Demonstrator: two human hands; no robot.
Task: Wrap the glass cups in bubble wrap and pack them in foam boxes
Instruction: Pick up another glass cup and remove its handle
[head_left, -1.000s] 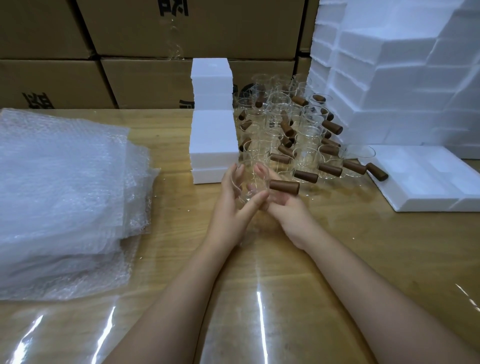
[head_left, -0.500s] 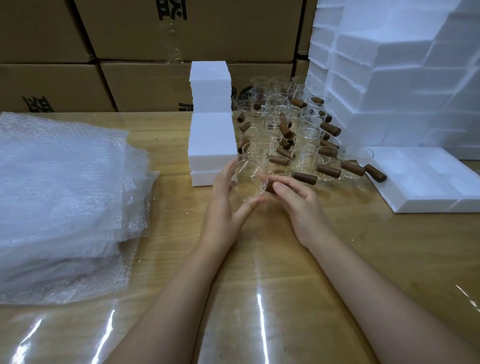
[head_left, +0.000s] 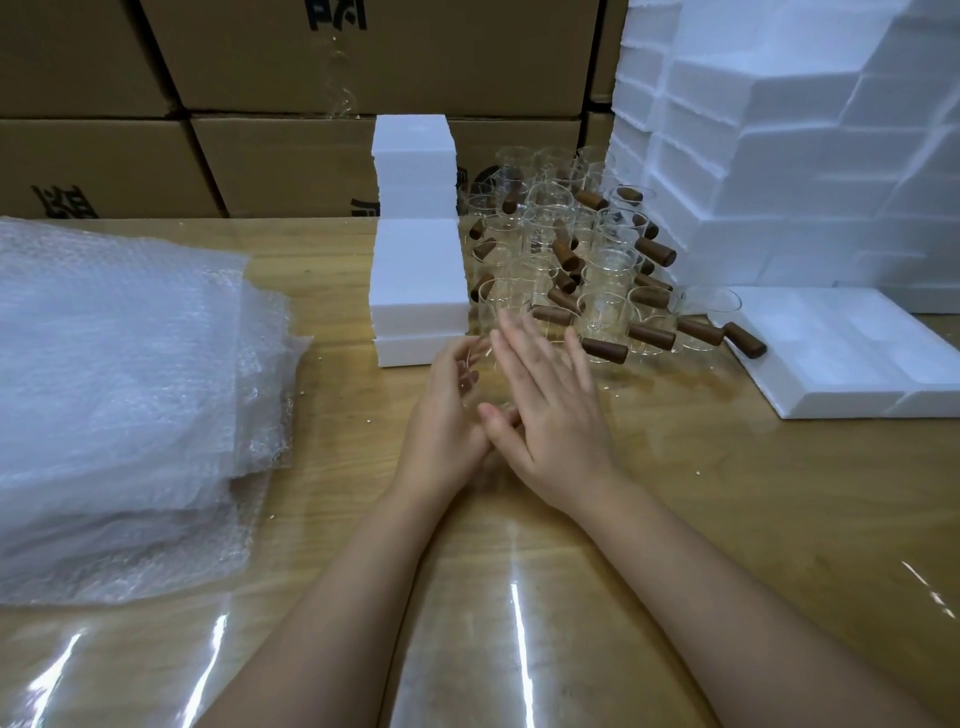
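Note:
My left hand curls its fingers round a clear glass cup held just above the wooden table. My right hand lies with straight fingers flat over the cup's right side and hides most of it, including its brown handle. Behind my hands stand several more glass cups with brown wooden handles. A thick stack of bubble wrap sheets lies at the left. White foam boxes are stacked just left of the cups.
An open foam tray with moulded recesses lies at the right. A tall pile of foam pieces fills the back right. Cardboard cartons wall off the back. Clear film covers the table's near part.
The cup has come nearer to me and turned in my hands. My right hand let go of the brown handle and now lies flat over the cup with its fingers straight.

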